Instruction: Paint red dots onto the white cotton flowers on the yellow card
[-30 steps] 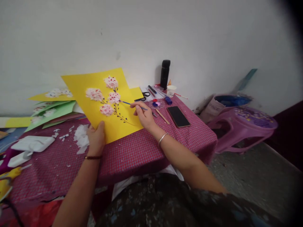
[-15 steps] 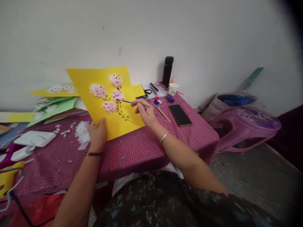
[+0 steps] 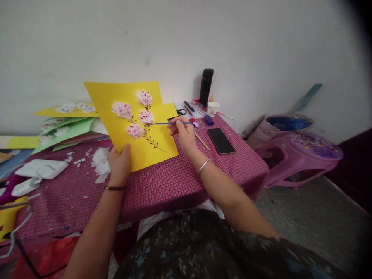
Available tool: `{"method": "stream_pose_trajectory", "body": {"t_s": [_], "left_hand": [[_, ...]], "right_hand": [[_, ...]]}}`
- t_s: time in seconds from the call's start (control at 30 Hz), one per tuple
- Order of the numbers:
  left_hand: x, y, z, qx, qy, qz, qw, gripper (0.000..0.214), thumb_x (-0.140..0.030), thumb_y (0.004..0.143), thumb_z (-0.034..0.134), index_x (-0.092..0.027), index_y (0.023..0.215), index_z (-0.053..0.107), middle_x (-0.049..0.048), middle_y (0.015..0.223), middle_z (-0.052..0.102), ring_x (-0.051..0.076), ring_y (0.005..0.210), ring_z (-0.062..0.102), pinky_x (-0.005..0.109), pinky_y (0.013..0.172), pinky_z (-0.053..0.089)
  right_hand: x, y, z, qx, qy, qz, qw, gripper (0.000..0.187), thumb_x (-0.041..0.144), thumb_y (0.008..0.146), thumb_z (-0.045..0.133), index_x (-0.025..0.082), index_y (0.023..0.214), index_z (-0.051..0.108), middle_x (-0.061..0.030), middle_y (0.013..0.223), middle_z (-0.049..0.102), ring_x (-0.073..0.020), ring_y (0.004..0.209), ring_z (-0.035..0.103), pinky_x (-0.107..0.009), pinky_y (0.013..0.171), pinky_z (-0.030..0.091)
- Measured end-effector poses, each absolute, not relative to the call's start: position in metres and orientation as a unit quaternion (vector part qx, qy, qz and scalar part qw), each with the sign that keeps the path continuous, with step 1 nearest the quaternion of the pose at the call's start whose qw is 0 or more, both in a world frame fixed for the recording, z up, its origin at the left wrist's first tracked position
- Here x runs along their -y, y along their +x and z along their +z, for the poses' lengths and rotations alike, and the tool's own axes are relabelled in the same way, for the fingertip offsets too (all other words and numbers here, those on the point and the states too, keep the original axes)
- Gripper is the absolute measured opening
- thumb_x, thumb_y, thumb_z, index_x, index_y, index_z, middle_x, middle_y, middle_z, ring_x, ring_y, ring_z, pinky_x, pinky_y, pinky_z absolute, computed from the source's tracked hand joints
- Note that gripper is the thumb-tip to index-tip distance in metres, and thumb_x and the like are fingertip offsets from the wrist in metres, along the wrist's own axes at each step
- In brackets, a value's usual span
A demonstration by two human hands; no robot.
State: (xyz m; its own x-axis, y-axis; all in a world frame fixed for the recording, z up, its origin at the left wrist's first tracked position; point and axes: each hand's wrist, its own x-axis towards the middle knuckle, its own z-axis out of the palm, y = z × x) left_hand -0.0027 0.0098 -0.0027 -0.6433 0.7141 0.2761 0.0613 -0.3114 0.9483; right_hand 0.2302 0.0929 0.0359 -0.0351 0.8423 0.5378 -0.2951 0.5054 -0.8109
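My left hand (image 3: 119, 164) grips the lower corner of a yellow paper sheet (image 3: 109, 100), which is tilted up off the table. The sheet bears pink-white tissue flowers (image 3: 135, 130) on a thin dark painted stem. My right hand (image 3: 183, 133) pinches a thin blue paintbrush (image 3: 165, 123). The brush lies nearly level, its tip touching the sheet beside the middle flower.
The table wears a red checked cloth (image 3: 174, 182). On it lie a black phone (image 3: 221, 140), a wooden stick (image 3: 201, 141), paint pots (image 3: 207, 121), scissors (image 3: 180, 112), a black bottle (image 3: 205, 87), a paper cup (image 3: 213, 109), tissue scraps (image 3: 100, 162). Coloured sheets (image 3: 64, 130) stack at left. A purple stool (image 3: 302, 157) stands right.
My right hand has risen slightly and levelled the brush, its tip moving up from the stem toward the middle flower. My left hand still holds the sheet.
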Motion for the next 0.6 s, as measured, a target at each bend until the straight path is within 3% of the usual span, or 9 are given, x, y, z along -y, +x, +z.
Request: {"method": "stream_pose_trajectory", "body": {"t_s": [0.23, 0.4, 0.6], "left_hand": [[-0.0097, -0.0056, -0.0035, -0.575, 0.367, 0.7, 0.215, 0.047, -0.046, 0.066, 0.08, -0.013, 0.1, 0.074, 0.0106, 0.1, 0.078, 0.019, 0.074, 0.07, 0.03, 0.068, 0.061], [-0.0087, -0.0054, -0.0038, -0.582, 0.38, 0.684, 0.222, 0.045, -0.042, 0.073, 0.078, -0.012, 0.107, 0.074, 0.0121, 0.106, 0.077, 0.019, 0.078, 0.071, 0.034, 0.073, 0.062], [-0.0081, -0.0031, -0.0026, -0.59, 0.377, 0.677, 0.227, 0.044, -0.04, 0.076, 0.076, -0.011, 0.109, 0.072, 0.0132, 0.109, 0.076, 0.019, 0.077, 0.071, 0.04, 0.08, 0.064]], "right_hand": [[-0.0943, 0.2303, 0.0355, 0.599, -0.245, 0.42, 0.636, 0.038, 0.06, 0.105, 0.049, 0.025, 0.098, 0.063, 0.0019, 0.078, 0.069, -0.009, 0.06, 0.059, -0.025, 0.059, 0.051], [-0.0896, 0.231, 0.0402, 0.555, -0.225, 0.427, 0.678, 0.044, 0.067, 0.102, 0.053, 0.025, 0.093, 0.064, 0.0025, 0.075, 0.069, -0.0082, 0.056, 0.058, -0.024, 0.057, 0.048], [-0.0874, 0.2288, 0.0425, 0.554, -0.244, 0.43, 0.67, 0.043, 0.066, 0.098, 0.059, 0.024, 0.09, 0.067, 0.0034, 0.074, 0.07, -0.0071, 0.054, 0.057, -0.024, 0.054, 0.046]]}}
